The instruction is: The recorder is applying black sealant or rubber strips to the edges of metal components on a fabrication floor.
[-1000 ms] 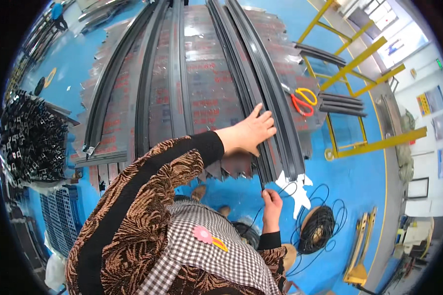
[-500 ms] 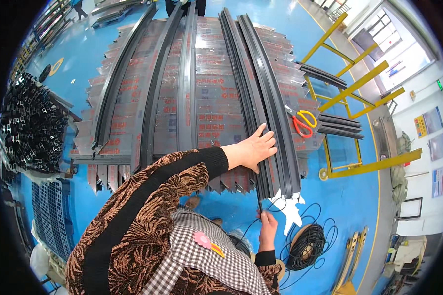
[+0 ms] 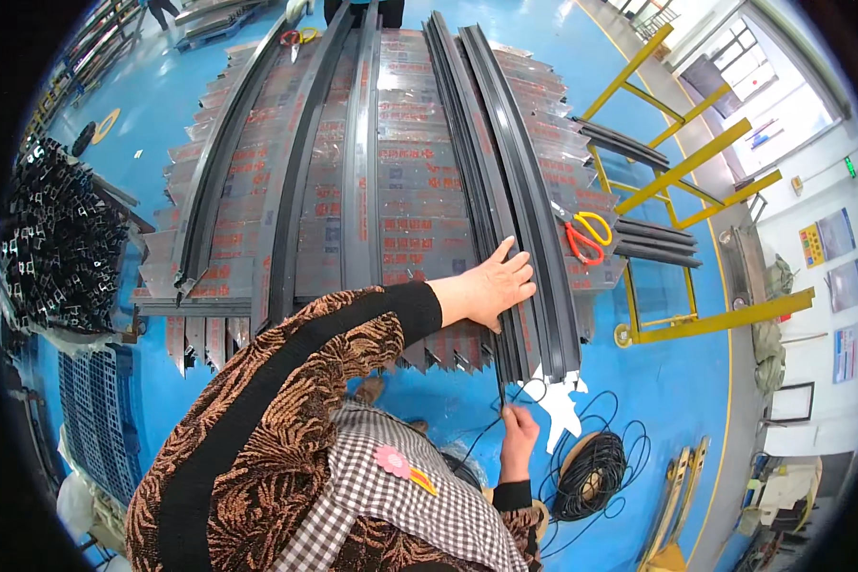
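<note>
My left hand [image 3: 491,284] lies with its fingers spread on a long dark grey channel profile [image 3: 491,181], one of several laid lengthwise over the stack. Just beyond the near end of that profile, my right hand [image 3: 518,440] is closed in a pinch on a thin black rubber strip [image 3: 502,389]. The strip runs up toward the profile's end; how far it sits inside is hidden. More of the black cord lies in a loose coil [image 3: 591,475] on the floor to the right. Scissors with red and yellow handles [image 3: 588,238] rest right of the profiles.
Film-wrapped panels [image 3: 419,191] with jagged ends form the stack. A person [image 3: 362,11] stands at its far end, where a hand [image 3: 298,10] is near a second pair of scissors [image 3: 298,36]. Yellow rack arms [image 3: 696,167] stand right; bundled profiles [image 3: 62,243] and a blue pallet [image 3: 95,415] left.
A second pair of scissors and a hand have come into view at the far left end of the stack. My left hand stays in place; my right hand has barely shifted.
</note>
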### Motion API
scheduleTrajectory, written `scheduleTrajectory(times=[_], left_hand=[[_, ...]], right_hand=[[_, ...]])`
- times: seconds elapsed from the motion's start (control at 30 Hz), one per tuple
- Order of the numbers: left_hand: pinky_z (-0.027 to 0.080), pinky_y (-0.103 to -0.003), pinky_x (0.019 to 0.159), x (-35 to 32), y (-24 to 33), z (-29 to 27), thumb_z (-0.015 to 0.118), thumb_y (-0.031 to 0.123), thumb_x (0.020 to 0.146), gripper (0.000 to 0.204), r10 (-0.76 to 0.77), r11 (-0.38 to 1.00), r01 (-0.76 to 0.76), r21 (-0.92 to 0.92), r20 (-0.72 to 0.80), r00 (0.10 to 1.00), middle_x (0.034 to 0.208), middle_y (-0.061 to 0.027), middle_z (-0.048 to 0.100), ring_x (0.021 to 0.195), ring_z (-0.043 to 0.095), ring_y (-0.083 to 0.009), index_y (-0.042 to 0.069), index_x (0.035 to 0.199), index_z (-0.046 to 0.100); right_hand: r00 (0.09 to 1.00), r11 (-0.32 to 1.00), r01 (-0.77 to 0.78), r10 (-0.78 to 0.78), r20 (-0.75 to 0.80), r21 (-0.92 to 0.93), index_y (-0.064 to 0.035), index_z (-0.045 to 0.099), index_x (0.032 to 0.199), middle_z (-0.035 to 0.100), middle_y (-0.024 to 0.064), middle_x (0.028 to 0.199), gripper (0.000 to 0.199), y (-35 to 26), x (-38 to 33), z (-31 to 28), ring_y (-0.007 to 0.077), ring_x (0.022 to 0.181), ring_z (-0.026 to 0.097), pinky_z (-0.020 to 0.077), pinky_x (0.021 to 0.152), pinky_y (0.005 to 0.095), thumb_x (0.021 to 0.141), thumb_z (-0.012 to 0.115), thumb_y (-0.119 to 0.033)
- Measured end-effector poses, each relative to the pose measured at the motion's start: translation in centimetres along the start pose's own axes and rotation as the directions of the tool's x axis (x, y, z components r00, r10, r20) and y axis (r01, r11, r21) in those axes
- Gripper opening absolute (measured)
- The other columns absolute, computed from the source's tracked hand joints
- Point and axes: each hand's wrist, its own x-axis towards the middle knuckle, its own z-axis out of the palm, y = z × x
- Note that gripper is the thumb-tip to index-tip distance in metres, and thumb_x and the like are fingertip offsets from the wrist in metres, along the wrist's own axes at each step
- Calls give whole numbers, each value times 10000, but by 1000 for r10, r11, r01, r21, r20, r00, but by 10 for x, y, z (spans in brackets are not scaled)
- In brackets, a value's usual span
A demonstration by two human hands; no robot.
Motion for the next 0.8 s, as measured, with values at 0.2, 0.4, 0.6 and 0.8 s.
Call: scheduleTrajectory(times=[0.2,0.4,0.6,0.8], left_hand=[[222,-620,1034,1,-2,-6,849,420,450,716,3,999,-2,-36,37,999,1064,-105,523,1174,414,-328,105,1017,545],[170,-604,1092,-1,-3,7,859,419,497,774,20,997,-20,71,3,1000,1160,-124,513,1225,381,-329,95,1124,541],[143,-603,1108,0,-2,5,862,418,514,771,5,999,-7,33,43,999,1183,-126,496,1234,367,-331,96,1131,530],[157,-597,1111,-2,-4,-3,864,375,495,764,-25,1000,24,16,48,999,1189,-125,495,1277,356,-337,88,1115,522]], right_hand=[[997,997,-78,78,6,18,19,678,1008,682,70,887,196,-30,1,14,158,773,604,475,754,261,856,623,-91],[994,982,-105,103,21,158,49,667,975,671,56,850,188,3,1,10,132,765,585,466,740,236,888,607,-105],[993,941,-86,109,-54,327,43,672,944,668,54,837,168,-19,4,29,127,762,576,461,737,234,877,620,-102],[988,959,-146,151,-2,244,38,672,928,659,54,846,144,-13,-8,8,125,753,564,455,737,234,870,617,-81]])
